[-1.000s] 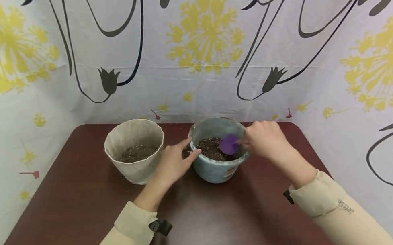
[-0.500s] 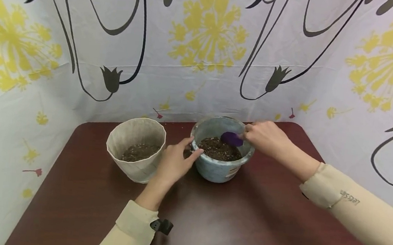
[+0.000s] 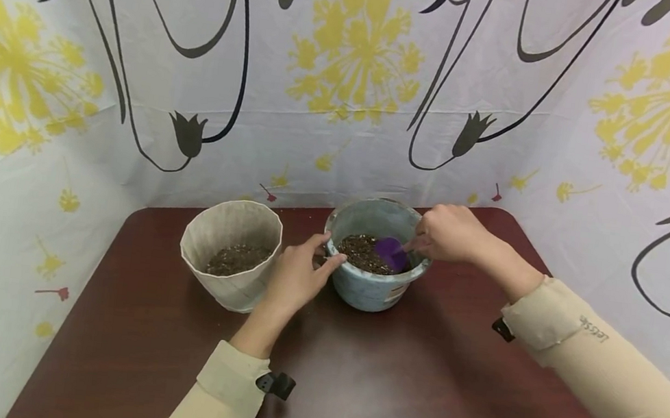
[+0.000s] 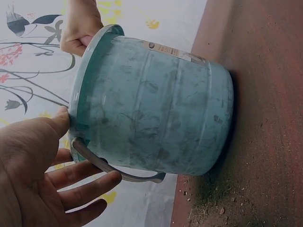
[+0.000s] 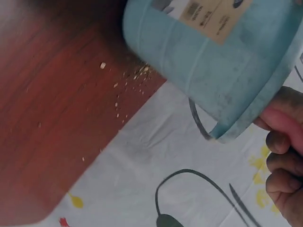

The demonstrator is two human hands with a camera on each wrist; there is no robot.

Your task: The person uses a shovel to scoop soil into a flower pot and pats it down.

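Observation:
A blue bucket (image 3: 370, 294) of dark soil (image 3: 361, 252) stands on the table. My left hand (image 3: 296, 277) touches its near-left rim with thumb and index finger spread; the other fingers lie loose beside the grey bail handle (image 4: 113, 168) in the left wrist view. My right hand (image 3: 453, 233) grips a small trowel over the bucket's right rim. Its purple blade (image 3: 390, 253) is in the soil, and its pink handle (image 5: 284, 125) shows between curled fingers in the right wrist view. Left of the bucket is a whitish fluted pot (image 3: 245, 288) with soil (image 3: 236, 260) in the bottom.
The dark red-brown table (image 3: 351, 390) has rounded back corners. A white patterned cloth (image 3: 317, 152) hangs close behind it and at the sides. Soil crumbs (image 5: 137, 73) lie on the table beside the bucket.
The trowel's blade lifts and tilts flatter half a second ago, then dips back into the soil now. My left hand stays at the rim; bucket and pot stay put.

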